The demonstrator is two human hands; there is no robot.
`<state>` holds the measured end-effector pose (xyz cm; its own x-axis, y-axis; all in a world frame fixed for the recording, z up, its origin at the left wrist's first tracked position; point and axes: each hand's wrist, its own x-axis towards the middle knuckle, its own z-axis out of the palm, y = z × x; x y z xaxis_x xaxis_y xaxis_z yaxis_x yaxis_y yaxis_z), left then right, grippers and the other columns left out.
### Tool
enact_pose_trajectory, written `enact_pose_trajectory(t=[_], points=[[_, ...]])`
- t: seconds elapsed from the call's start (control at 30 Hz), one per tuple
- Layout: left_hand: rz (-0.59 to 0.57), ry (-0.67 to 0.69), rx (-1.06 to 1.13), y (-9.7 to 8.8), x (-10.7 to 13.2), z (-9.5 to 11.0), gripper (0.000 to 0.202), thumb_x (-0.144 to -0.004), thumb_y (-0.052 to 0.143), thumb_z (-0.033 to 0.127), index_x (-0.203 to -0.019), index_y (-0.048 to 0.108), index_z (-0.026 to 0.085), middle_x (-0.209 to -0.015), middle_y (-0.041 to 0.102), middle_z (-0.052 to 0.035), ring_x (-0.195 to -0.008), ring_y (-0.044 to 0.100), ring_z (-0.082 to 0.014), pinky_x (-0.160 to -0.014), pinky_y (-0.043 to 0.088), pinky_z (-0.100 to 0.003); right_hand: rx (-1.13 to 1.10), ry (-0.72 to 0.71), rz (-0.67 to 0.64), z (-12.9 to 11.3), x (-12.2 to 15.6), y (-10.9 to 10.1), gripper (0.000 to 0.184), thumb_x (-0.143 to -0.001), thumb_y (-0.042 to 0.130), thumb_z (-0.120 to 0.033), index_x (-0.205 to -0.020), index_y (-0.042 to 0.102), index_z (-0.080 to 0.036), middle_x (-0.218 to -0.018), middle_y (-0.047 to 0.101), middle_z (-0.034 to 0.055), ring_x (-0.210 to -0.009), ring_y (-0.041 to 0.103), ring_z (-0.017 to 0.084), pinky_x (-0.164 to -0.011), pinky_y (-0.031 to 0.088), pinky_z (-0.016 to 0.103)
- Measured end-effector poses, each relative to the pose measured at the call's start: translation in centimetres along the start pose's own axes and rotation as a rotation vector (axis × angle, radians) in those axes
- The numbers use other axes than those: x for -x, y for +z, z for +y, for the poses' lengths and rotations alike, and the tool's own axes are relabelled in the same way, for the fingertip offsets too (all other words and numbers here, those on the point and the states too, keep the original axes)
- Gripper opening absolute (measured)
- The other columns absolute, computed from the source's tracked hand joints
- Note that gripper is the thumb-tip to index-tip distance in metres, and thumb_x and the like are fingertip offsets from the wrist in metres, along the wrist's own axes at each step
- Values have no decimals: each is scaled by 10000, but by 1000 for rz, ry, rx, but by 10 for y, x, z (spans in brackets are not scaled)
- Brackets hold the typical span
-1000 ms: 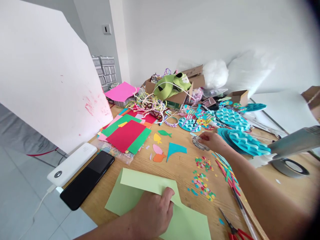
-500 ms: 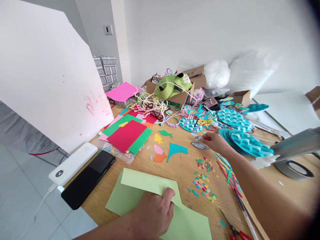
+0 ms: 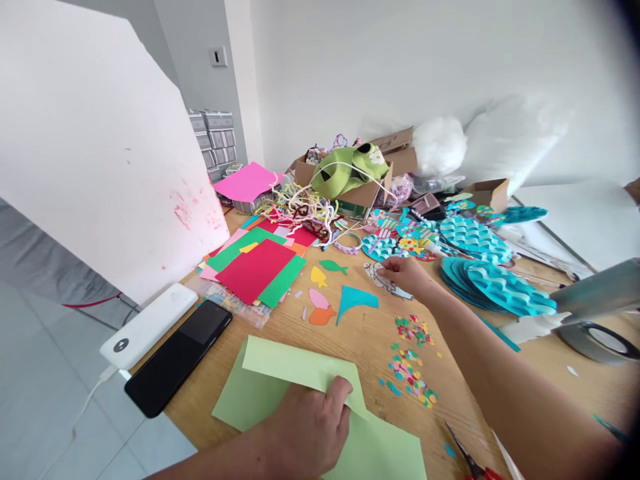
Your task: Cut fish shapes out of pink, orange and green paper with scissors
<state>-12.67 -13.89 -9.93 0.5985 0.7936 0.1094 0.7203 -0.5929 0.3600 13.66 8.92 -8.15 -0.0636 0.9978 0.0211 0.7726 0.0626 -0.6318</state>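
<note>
My left hand (image 3: 307,427) rests near the table's front edge, its fingers closed on the folded flap of a light green paper sheet (image 3: 295,373). Farther out, my right hand (image 3: 406,275) reaches across the table and pinches a small white paper cut-out with drawn outlines (image 3: 377,275). Just left of that cut-out lie a teal paper fin shape (image 3: 353,299), a green paper fish (image 3: 333,267), a yellow fish (image 3: 316,276) and a pink and orange fish (image 3: 318,308). Several tiny coloured paper bits (image 3: 413,373) are scattered under my right forearm.
A stack of red, green and pink sheets (image 3: 255,270) lies at the left, with a black phone (image 3: 180,355) and white power bank (image 3: 149,325) at the table edge. Teal wavy paper discs (image 3: 495,283), a tape roll (image 3: 597,340), scissors (image 3: 470,460) and a cardboard box (image 3: 360,193) fill the right and back.
My right hand has shifted left with the white cut-out in its fingers. The left hand has kept its hold on the green sheet.
</note>
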Motion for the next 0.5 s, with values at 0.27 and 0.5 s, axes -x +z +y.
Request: enact_pose_trajectory(t=[0.27, 0.5], points=[[-27, 21, -3, -8, -1, 0, 211, -840, 396, 169, -1032, 483, 181, -522, 561, 20, -430, 543, -164, -390, 269, -240, 102, 19, -5, -11, -14, 15, 126, -705, 622, -291, -648, 663, -185, -558, 604, -17, -564, 549, 144, -482, 337, 220], [-18, 25, 17, -3, -1, -2, 206, -836, 410, 177, -1027, 488, 184, -496, 502, 36, -406, 500, -163, -378, 231, -247, 111, 33, 35, -4, -19, 19, 162, -739, 592, -294, -691, 689, -173, -589, 643, 8, -572, 565, 150, -492, 370, 220]])
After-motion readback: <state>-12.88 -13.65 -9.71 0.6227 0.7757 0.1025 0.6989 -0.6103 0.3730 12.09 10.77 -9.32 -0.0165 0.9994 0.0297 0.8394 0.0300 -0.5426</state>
